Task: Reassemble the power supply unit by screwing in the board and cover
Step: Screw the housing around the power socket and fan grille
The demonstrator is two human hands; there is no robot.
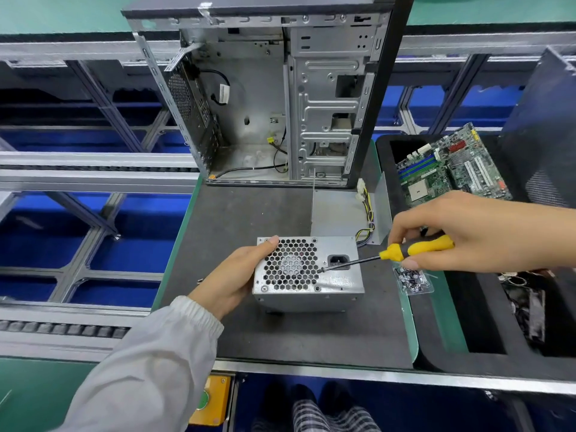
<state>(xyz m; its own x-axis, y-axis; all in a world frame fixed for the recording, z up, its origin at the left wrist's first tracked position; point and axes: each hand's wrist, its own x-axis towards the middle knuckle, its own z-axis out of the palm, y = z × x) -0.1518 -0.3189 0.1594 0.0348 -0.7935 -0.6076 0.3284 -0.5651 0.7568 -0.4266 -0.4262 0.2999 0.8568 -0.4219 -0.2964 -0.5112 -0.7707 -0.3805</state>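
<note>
Power supply unit (308, 269), one screwdriver (405, 252)

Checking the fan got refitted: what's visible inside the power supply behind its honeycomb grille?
Through the grille of the power supply, a round fan hub shows faintly at centre. Blades and anything deeper are hidden by the mesh and metal casing. The screwdriver tip rests at the grille's right edge.

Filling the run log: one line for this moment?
left hand steadies power supply unit | right hand holds screwdriver | tip at fan grille
</note>
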